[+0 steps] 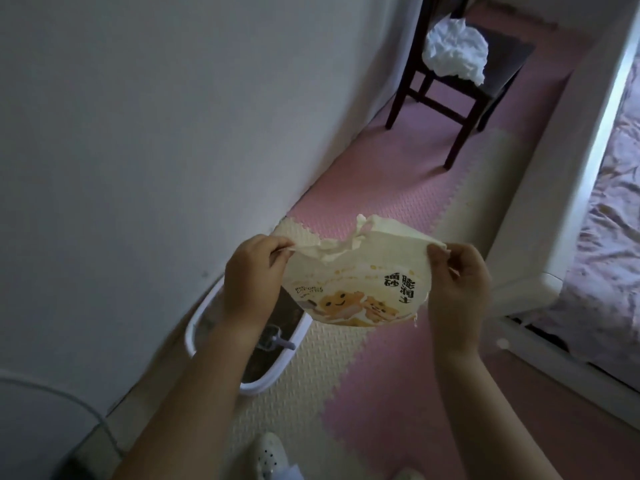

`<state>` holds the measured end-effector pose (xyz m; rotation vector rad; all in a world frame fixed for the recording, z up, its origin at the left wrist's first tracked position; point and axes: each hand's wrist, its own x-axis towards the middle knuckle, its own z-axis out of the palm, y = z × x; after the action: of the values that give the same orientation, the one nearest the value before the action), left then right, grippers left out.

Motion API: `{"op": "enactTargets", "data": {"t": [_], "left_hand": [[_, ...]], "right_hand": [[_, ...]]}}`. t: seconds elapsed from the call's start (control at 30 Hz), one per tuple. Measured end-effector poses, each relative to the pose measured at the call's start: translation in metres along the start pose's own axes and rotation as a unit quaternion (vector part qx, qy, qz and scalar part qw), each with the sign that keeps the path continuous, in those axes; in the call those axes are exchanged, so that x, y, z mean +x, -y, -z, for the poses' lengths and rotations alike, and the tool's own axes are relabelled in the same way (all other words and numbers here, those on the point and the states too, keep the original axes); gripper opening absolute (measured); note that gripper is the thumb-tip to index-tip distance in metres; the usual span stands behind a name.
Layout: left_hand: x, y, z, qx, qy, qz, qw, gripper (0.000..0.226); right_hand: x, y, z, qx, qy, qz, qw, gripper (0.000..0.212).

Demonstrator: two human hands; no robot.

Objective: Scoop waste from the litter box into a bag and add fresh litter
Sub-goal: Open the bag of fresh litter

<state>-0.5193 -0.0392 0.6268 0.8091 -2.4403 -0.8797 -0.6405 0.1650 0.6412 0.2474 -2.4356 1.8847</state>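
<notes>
I pinch the litter bag by its torn top corners, left hand and right hand. The litter box sits below-left along the wall, long axis near-to-far, nearest my left hand.

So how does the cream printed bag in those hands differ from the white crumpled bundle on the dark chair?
The cream printed bag is held up, its top pinched by the left hand and the right hand; the white crumpled bundle lies untouched on the dark wooden chair. The bag carries cartoon animals and black characters; the bundle is plain. Both are pale, soft and creased.
</notes>
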Motion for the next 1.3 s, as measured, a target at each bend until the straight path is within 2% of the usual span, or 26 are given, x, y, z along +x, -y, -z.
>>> {"op": "enactTargets", "data": {"t": [0.3, 0.43, 0.53, 0.63, 0.77, 0.83, 0.97, 1.03, 1.13, 1.23, 1.3], "left_hand": [[-0.024, 0.137, -0.219, 0.012, -0.036, -0.032, 0.999, 0.013], [-0.019, 0.198, -0.29, 0.034, -0.004, -0.091, 0.995, 0.014], [-0.003, 0.228, -0.324, 0.016, 0.025, -0.116, 0.993, 0.015], [0.015, 0.233, -0.33, 0.021, 0.041, -0.11, 0.993, 0.017], [0.013, 0.23, -0.329, 0.057, 0.033, -0.117, 0.991, 0.017], [0.007, 0.238, -0.332, 0.073, 0.01, -0.129, 0.989, 0.017], [0.01, 0.25, -0.332, 0.067, -0.01, -0.145, 0.987, 0.016], [0.012, 0.25, -0.329, 0.066, 0.006, -0.144, 0.987, 0.016], [0.011, 0.244, -0.328, 0.067, 0.025, -0.13, 0.989, 0.016], [0.008, 0.228, -0.337, 0.12, -0.013, -0.186, 0.975, 0.035], [0.004, 0.208, -0.348, 0.118, 0.011, -0.245, 0.962, 0.048]], "right_hand": [[-0.008, -0.26, -0.038, 0.02, -0.025, 0.023, 0.999, 0.019], [-0.007, -0.358, -0.06, 0.008, -0.017, 0.04, 0.999, 0.02], [-0.008, -0.404, -0.074, -0.015, 0.009, 0.08, 0.997, 0.018], [0.002, -0.408, -0.079, -0.034, 0.046, 0.103, 0.993, 0.018], [0.0, -0.405, -0.072, -0.05, 0.025, 0.084, 0.995, 0.019], [-0.008, -0.415, -0.071, -0.089, 0.042, 0.089, 0.991, 0.01], [-0.003, -0.431, -0.058, -0.188, 0.089, 0.169, 0.963, 0.005], [-0.004, -0.429, -0.053, -0.185, 0.079, 0.177, 0.963, 0.003], [-0.007, -0.424, -0.054, -0.152, 0.044, 0.138, 0.978, 0.008], [-0.007, -0.424, -0.061, -0.143, 0.026, 0.111, 0.983, 0.008], [-0.006, -0.423, -0.063, -0.136, 0.025, 0.104, 0.985, 0.01]]}}
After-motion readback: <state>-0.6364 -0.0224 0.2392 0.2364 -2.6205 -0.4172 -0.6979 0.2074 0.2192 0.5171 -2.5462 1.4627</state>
